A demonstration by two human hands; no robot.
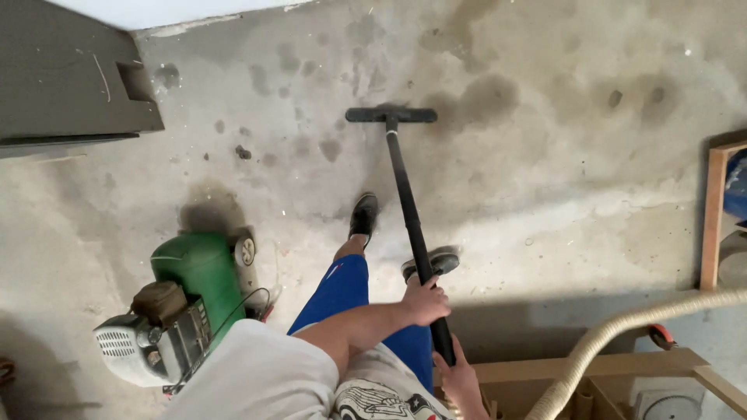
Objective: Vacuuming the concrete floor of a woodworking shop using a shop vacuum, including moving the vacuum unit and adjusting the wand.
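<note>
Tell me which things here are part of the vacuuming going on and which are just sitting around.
In use:
- black vacuum wand, gripped by the left hand above and the right hand below
- floor nozzle on the concrete floor

Lying about:
- green air compressor
- beige ribbed hose; its link to the wand is not visible
- wooden frame
- dark panel

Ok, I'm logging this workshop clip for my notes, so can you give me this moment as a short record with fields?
setting: stained concrete floor, seen from above
left hand: left hand gripped around the black vacuum wand, higher on the tube
right hand: right hand on the wand's lower end, near the body
floor nozzle: floor nozzle flat on the concrete, ahead of the feet
to the person's left: green air compressor
to the person's right: beige ribbed hose over a wooden frame
</note>
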